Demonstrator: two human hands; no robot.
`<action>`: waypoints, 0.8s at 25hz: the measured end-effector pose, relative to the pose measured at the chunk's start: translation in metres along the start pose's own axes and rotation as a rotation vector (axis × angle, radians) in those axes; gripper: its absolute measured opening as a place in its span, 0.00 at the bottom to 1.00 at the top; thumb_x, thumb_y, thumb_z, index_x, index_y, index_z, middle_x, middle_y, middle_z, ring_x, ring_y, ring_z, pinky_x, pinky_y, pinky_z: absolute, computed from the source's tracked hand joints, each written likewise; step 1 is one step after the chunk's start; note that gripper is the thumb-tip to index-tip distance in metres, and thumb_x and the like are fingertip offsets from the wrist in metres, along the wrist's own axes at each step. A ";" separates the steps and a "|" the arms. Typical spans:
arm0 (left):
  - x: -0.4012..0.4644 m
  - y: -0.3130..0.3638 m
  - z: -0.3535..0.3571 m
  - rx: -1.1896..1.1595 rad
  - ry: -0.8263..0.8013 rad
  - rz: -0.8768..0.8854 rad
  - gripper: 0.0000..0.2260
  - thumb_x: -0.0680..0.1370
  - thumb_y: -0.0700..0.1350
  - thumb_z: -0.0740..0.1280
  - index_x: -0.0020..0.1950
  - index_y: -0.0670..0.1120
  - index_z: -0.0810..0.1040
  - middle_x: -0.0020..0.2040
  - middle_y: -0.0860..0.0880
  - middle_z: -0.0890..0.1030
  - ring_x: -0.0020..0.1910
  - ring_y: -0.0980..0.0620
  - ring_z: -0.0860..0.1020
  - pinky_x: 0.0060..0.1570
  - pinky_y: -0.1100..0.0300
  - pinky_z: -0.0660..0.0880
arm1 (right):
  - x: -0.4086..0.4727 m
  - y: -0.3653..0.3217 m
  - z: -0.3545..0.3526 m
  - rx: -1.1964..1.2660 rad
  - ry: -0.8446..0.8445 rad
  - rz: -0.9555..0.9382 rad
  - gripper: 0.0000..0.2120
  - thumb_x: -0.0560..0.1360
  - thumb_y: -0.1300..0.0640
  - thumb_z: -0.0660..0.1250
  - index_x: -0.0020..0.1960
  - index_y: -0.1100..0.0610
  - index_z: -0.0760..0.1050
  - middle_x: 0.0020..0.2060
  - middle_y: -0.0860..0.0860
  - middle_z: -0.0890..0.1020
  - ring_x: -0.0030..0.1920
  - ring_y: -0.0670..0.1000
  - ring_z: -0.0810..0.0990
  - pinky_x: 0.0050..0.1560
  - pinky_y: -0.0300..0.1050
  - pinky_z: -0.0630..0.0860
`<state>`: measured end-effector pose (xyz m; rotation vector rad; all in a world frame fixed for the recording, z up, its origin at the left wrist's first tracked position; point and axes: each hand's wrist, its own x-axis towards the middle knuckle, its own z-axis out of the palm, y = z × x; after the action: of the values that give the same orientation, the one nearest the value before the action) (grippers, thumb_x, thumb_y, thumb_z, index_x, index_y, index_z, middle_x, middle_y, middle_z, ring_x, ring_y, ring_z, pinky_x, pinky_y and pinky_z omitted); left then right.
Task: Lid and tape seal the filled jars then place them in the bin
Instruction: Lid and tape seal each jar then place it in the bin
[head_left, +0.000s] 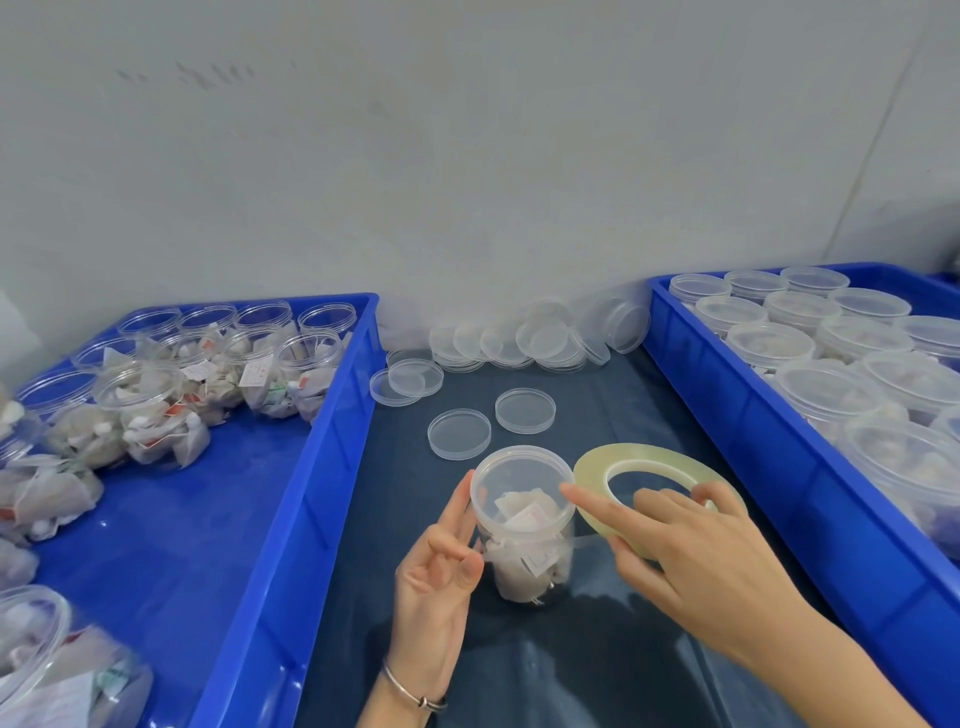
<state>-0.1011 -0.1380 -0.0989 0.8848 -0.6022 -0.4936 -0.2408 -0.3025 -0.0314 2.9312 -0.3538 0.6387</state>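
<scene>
A clear jar (524, 535) filled with tea bags stands on the dark table between two blue bins, with a clear lid on top. My left hand (441, 571) touches the jar's left side with straight fingers at the lid rim. My right hand (691, 551) holds a large roll of clear yellowish tape (654, 483) just right of the jar, fingers through its hole and thumb under it, with the index finger stretched to the lid's edge.
The left blue bin (291, 493) holds several open filled jars. The right blue bin (769, 431) holds several lidded jars. Loose clear lids (460, 434) lie behind the jar, with more stacked along the wall (545, 340).
</scene>
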 end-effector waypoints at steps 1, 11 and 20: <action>0.000 0.001 -0.001 -0.009 -0.005 -0.007 0.16 0.61 0.52 0.81 0.30 0.47 0.76 0.68 0.46 0.74 0.70 0.44 0.70 0.70 0.32 0.55 | 0.000 0.000 -0.001 0.004 -0.008 0.003 0.23 0.75 0.49 0.52 0.68 0.40 0.71 0.27 0.44 0.67 0.28 0.48 0.69 0.40 0.47 0.74; 0.008 0.002 0.002 0.034 -0.009 0.007 0.14 0.62 0.51 0.81 0.31 0.48 0.77 0.67 0.46 0.76 0.69 0.43 0.71 0.68 0.34 0.57 | -0.001 0.002 -0.005 0.024 -0.033 0.047 0.23 0.75 0.49 0.51 0.68 0.39 0.71 0.26 0.45 0.68 0.28 0.46 0.67 0.41 0.45 0.72; 0.018 -0.013 0.005 0.150 0.114 0.026 0.11 0.65 0.49 0.77 0.33 0.48 0.77 0.63 0.49 0.79 0.66 0.47 0.74 0.67 0.41 0.65 | 0.000 0.002 -0.001 0.042 0.007 0.084 0.21 0.75 0.50 0.53 0.64 0.40 0.75 0.26 0.45 0.68 0.28 0.47 0.68 0.41 0.46 0.71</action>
<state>-0.0933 -0.1586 -0.1025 1.0385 -0.5512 -0.3750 -0.2420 -0.3039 -0.0306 2.9662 -0.4712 0.6749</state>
